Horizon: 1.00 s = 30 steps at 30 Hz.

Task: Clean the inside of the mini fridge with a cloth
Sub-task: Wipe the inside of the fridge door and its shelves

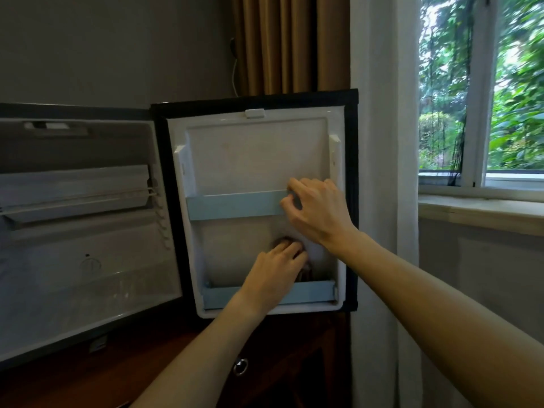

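The mini fridge (88, 231) stands open, its door (259, 160) swung to three o'clock: rigid plastic, light on its hinge. The right hand (316, 210) grips the upper door rail (235, 205), steadying it. The left hand (275, 270) presses flat on the dark cloth (287, 241) at six o'clock; soft and limp, it is best bunched under the palm.

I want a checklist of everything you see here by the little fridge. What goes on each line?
Surface: dark wooden cabinet with a round metal knob, under the fridge.
Job's things: mini fridge open, wire shelf inside; door liner faces the camera with two pale blue door rails; dark cloth against the lower liner.
Clutter: nothing seen.
Hands: left hand presses the cloth; right hand grips the upper rail's right end.
Cables: thin white cable on the wall.
Surroundings: brown curtain, white curtain, window with greenery.
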### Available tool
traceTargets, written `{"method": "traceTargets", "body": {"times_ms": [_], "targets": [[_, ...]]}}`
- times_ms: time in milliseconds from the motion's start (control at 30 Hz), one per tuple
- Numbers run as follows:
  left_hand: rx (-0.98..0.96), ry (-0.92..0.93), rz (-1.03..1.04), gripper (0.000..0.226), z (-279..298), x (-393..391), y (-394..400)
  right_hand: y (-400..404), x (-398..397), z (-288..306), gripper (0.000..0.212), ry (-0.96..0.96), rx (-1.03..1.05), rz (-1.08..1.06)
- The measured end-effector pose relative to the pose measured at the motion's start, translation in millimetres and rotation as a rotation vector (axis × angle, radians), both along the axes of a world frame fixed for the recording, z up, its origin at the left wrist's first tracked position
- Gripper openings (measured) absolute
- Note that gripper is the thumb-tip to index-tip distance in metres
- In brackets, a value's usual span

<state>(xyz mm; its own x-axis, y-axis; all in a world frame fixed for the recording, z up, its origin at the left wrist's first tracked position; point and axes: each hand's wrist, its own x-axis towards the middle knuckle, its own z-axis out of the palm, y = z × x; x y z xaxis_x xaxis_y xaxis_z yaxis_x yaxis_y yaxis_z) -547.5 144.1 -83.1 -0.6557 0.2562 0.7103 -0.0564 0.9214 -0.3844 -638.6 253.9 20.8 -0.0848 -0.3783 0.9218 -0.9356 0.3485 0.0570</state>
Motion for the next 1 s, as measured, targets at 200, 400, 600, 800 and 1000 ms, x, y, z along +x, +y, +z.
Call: {"method": "traceTargets", "body": {"times_ms": [200,400,600,800,1000], "targets": [[-0.131,-0.015,0.028,0.017,-2,17,-8,2,-1,0,0.023,-0.001,0.018,0.007],[-0.034,-0.054,0.143,0.024,-4,44,-35,4,2,1,0.024,-0.001,0.018,0.008],[0.126,-0.093,0.121,0.017,8,79,-65,3,4,1,0.022,0.002,0.003,0.016],[0.093,-0.013,0.082,0.018,66,139,-59,2,5,2,0.023,0.011,-0.003,-0.008],[0.053,0.099,0.12,0.023,153,174,-55,5,13,2,0.022,0.033,-0.016,-0.062]]}}
